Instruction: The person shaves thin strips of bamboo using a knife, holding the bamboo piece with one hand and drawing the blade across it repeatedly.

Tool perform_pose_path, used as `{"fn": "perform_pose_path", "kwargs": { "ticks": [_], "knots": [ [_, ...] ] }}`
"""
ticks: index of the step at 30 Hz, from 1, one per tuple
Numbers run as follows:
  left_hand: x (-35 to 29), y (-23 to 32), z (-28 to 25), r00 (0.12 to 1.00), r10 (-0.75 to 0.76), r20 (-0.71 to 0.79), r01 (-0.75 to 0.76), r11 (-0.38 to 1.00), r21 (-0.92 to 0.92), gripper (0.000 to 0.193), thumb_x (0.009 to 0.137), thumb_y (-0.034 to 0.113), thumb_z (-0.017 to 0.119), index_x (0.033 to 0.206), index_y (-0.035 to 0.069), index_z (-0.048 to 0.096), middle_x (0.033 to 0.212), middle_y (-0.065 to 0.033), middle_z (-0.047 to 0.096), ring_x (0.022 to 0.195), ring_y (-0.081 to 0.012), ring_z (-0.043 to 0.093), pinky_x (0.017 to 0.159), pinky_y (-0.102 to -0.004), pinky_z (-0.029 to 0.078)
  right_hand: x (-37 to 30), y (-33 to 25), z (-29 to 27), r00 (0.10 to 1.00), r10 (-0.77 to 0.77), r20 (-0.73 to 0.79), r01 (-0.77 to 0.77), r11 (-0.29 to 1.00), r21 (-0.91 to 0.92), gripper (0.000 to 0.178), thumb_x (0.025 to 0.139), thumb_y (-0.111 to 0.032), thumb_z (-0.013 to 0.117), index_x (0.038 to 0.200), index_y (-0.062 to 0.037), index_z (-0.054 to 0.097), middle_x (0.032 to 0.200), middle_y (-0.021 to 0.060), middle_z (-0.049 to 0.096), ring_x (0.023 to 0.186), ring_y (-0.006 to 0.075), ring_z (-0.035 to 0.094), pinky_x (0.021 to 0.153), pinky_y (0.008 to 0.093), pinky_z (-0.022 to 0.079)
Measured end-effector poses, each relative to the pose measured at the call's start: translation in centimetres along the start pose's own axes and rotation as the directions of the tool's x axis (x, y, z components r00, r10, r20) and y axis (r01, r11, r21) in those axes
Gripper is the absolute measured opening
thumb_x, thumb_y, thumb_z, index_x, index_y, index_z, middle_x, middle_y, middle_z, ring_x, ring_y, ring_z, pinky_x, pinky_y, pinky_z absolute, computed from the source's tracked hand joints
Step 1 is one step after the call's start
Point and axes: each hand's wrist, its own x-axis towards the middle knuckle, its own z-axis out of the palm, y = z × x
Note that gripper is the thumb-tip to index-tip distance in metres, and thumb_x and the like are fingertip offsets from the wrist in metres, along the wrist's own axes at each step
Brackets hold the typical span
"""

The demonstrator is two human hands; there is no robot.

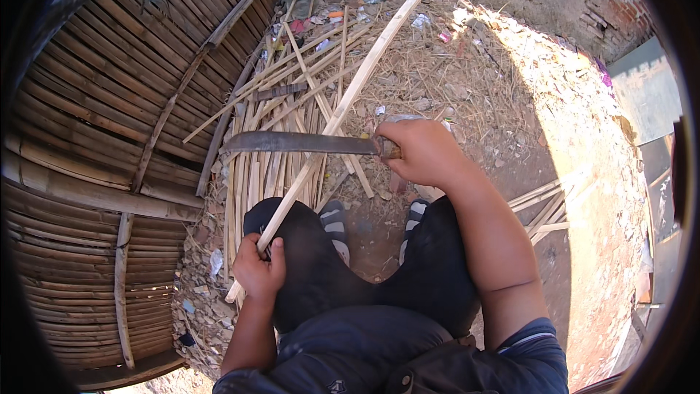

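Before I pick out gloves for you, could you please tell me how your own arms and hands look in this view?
The left hand and right hand are ungloved, with no watch or bracelet visible. The right sleeve is short and dark navy, with pale striping near its cuff; the left sleeve is dark too, only partly in view.

Left grip (pixel 260 271) is curled snug right by the left thigh (pixel 313 277), thumb (pixel 278 254) pointing forward, while the right arm (pixel 487 222) reaches way further out, right grip (pixel 421 149) wrapped tight, back side up.
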Motion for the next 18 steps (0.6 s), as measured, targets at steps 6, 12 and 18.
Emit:
{"fn": "perform_pose_path", "kwargs": {
  "ticks": [6, 12, 18],
  "knots": [
    [-0.1, -0.4, 0.0, 1.0, 0.014, 0.006, -0.015, 0.999, 0.031, 0.033, 0.094, 0.031, 0.08, 0.103, 0.003, 0.066, 0.065, -0.0043, 0.06, 0.053, -0.0172, 0.055, 0.054, -0.0328, 0.045, -0.3, -0.2, 0.4, 0.998, -0.04, 0.046, 0.041, 0.999, -0.012, 0.032, 0.082, -0.025, 0.079, 0.109, -0.0111, 0.07, 0.096, 0.0167, 0.074, 0.091, 0.0411, 0.072, 0.079, 0.0534, 0.056],
    [0.4, 0.7, -0.1, 1.0, -0.023, -0.008, 0.023, 1.0, -0.013, 0.046, 0.09, 0.034, 0.081, 0.121, 0.002, 0.069, 0.065, -0.0041, 0.057, 0.052, -0.0182, 0.055, 0.053, -0.0337, 0.045, -0.1, 4.9, -1.3, 0.886, 0.332, -0.325, -0.303, 0.943, 0.137, 0.038, 0.089, -0.033, 0.079, 0.118, -0.0094, 0.071, 0.097, 0.0208, 0.075, 0.095, 0.044, 0.071, 0.081, 0.0539, 0.055],
    [0.4, 0.6, -0.4, 0.998, -0.035, 0.045, 0.034, 0.999, 0.038, 0.05, 0.097, 0.033, 0.074, 0.135, 0.002, 0.065, 0.067, -0.0049, 0.056, 0.054, -0.0187, 0.054, 0.054, -0.0348, 0.044, -0.1, 2.1, -0.2, 0.994, 0.07, -0.085, -0.069, 0.997, 0.021, 0.033, 0.083, -0.028, 0.083, 0.108, -0.0095, 0.071, 0.088, 0.0167, 0.073, 0.084, 0.041, 0.072, 0.074, 0.0514, 0.055]
  ]
}}
